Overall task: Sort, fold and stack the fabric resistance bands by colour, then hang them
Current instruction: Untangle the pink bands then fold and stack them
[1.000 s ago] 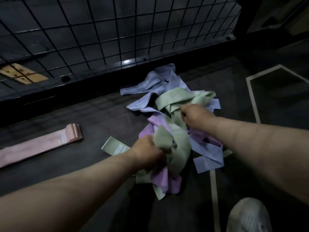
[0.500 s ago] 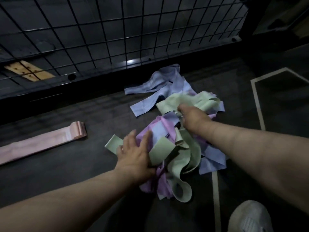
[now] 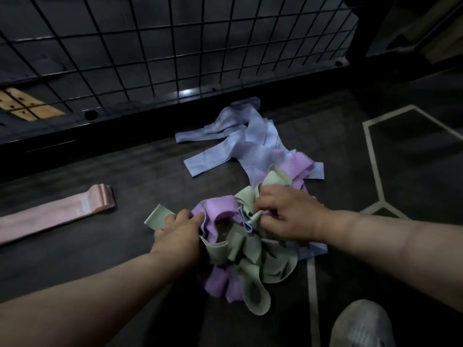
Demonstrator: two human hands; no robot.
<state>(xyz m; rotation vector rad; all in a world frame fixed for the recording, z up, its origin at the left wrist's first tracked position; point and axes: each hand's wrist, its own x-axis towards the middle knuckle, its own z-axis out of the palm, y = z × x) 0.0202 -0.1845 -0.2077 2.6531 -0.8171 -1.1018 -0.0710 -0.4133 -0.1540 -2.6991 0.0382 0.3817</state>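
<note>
**Clerk:** Item one, location?

**Checker:** Mixed heap on the dark floor [image 3: 125, 186], directly under both hands. Green bands [image 3: 263, 261] and purple bands [image 3: 220, 214] are tangled together. Blue bands [image 3: 225, 151] trail away beyond the right hand [image 3: 288, 216]. Pink stack [image 3: 62, 216], already folded, lies well out to the left of the left hand [image 3: 179, 234].

**Clerk:** Hands?

**Checker:** Left: fingers curled on the near edge of the purple bands, gripping. Right: fingertips pinching a fold of the green bands at the heap's middle.

**Clerk:** Handling notes?

**Checker:** Judged light, limp and not fragile. The loops drape and snag through each other, so a hard tug is likely to drag neighbours along. Best hold: a free flat end or the outer bend of one loop, with the other hand pinning the rest.

**Clerk:** Changes against half a second ago?

**Checker:** The left hand lay flat with fingers spread on top of the heap; it now sits at the heap's left edge, closed on fabric. The right hand has come nearer, from the far green fold to the centre. The purple bands are opened into a hollow. Pink stack unchanged.
</note>
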